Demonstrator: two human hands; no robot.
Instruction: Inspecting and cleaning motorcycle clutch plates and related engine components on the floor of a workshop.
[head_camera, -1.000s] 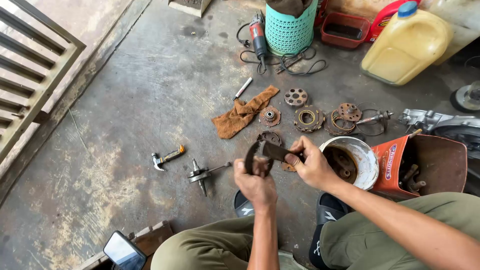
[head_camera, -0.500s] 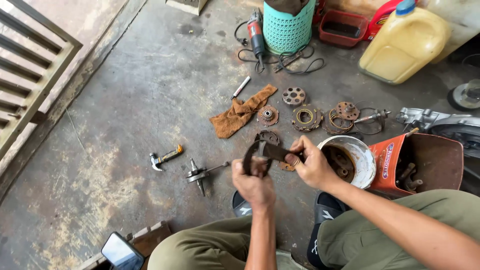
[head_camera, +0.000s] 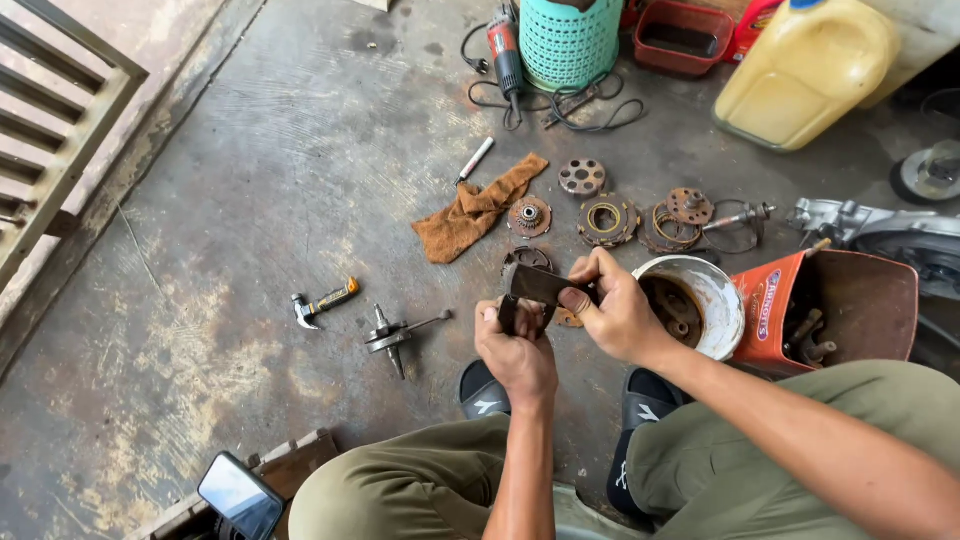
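Both hands on dark metal part (head_camera: 535, 285), above floor near tub (head_camera: 722, 300): left hand (head_camera: 515, 350) gripping its lower end, right hand (head_camera: 610, 315) pinching top. Mid-fitting, I reckon; next needs steady alignment.

The floor (head_camera: 250, 200) is rough, matt grey concrete, stained and blotched with pale worn patches. The part (head_camera: 535, 285) gripped by the left hand (head_camera: 515, 350) and right hand (head_camera: 615, 315) looks like dark, dull metal. The round discs (head_camera: 605, 220) on the floor are rusty brown metal with a grimy, matt look. The rag (head_camera: 475, 210) is soft brown cloth, crumpled. The hammer (head_camera: 322, 303) has a bare metal head. The jug (head_camera: 805, 70) is smooth, slightly glossy yellow plastic, and the basket (head_camera: 570, 40) is teal plastic mesh. The bowl (head_camera: 700, 300) is white, smeared with dirt. The mirror (head_camera: 240, 495) is glossy glass.
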